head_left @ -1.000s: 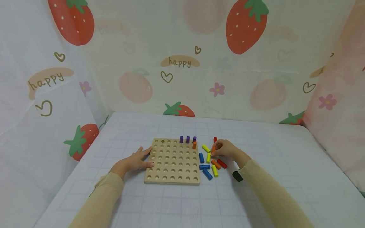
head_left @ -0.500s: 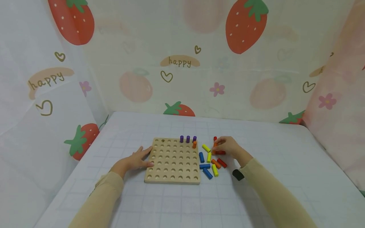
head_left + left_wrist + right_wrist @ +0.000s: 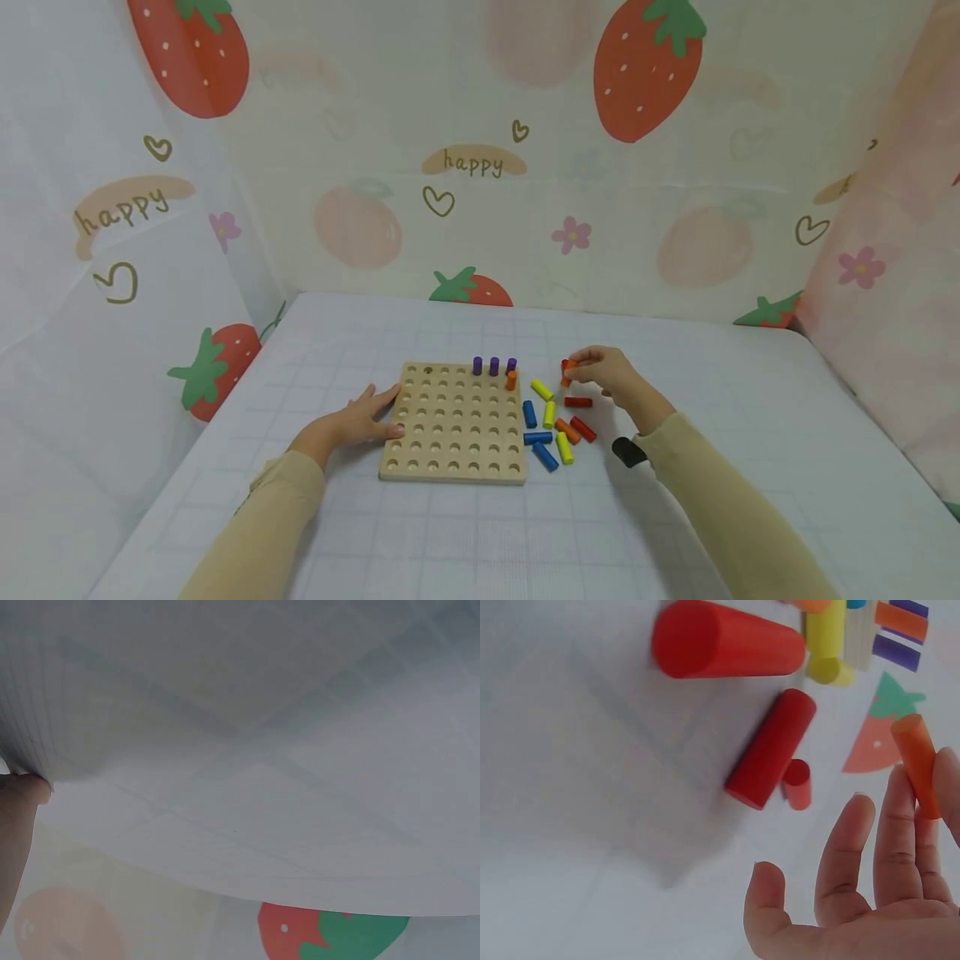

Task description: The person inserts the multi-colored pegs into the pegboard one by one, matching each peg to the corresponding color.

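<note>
The step in hand looks to be fetching pegs for the board [image 3: 465, 423]. Off the board's far right corner, the right hand [image 3: 615, 375] pinches an orange peg [image 3: 915, 761] narrowly between thumb and fingertips, its other fingers loose. The left hand [image 3: 358, 421], thumb and fingers spread wide, rests against the board's left edge. Setting the peg in would likely call for carrying it left, upright, over a vacant hole, perhaps near the board's standing orange peg [image 3: 512, 381].
</note>
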Demonstrator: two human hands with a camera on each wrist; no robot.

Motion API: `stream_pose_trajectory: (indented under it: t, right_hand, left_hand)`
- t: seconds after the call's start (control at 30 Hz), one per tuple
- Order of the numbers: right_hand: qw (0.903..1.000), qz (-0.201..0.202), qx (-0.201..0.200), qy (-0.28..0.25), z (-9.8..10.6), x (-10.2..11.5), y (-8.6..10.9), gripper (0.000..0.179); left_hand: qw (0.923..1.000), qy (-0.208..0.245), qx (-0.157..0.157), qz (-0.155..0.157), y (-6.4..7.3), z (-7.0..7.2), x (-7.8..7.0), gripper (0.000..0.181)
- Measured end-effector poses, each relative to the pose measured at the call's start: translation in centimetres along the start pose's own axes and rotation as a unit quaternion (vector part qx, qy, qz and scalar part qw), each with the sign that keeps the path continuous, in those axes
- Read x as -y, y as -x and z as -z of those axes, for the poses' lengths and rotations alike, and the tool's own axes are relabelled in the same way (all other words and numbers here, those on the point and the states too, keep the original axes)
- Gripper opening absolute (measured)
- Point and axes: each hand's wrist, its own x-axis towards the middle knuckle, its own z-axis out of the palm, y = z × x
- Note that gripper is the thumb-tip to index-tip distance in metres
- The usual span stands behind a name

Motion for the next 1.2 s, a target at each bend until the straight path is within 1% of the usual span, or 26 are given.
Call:
stream_pose_trajectory:
  t: [0.27,0.43,0.67,0.97,1.2]
  right_hand:
    - [0.9997,0.012,0.007,-0.022,-0.4,1.1,0.3,0.039]
    - [0.9995,0.016,0.019,-0.020,-1.1,1.4,0.2,0.044]
    - [0.9980,0.030,0.037,-0.043,-1.9,1.8,-0.2,0.044]
    - [0.9962,0.025,0.036,-0.075,-3.2,2.7,-0.1,0.042]
    - [0.9931,0.043,0.042,-0.101,-4.1,2.9,-0.3,0.041]
  left_hand:
    - [1.0000,0.000,-0.003,-0.002,0.0,-0.1,0.2,0.089]
    - [1.0000,0.000,-0.003,-0.003,0.1,0.0,0.0,0.089]
    - [1.0000,-0.003,-0.002,-0.007,0.1,0.0,0.1,0.088]
    - [1.0000,0.001,-0.003,-0.001,0.2,0.0,-0.2,0.088]
    - [1.0000,-0.001,-0.003,0.001,0.3,0.1,-0.3,0.088]
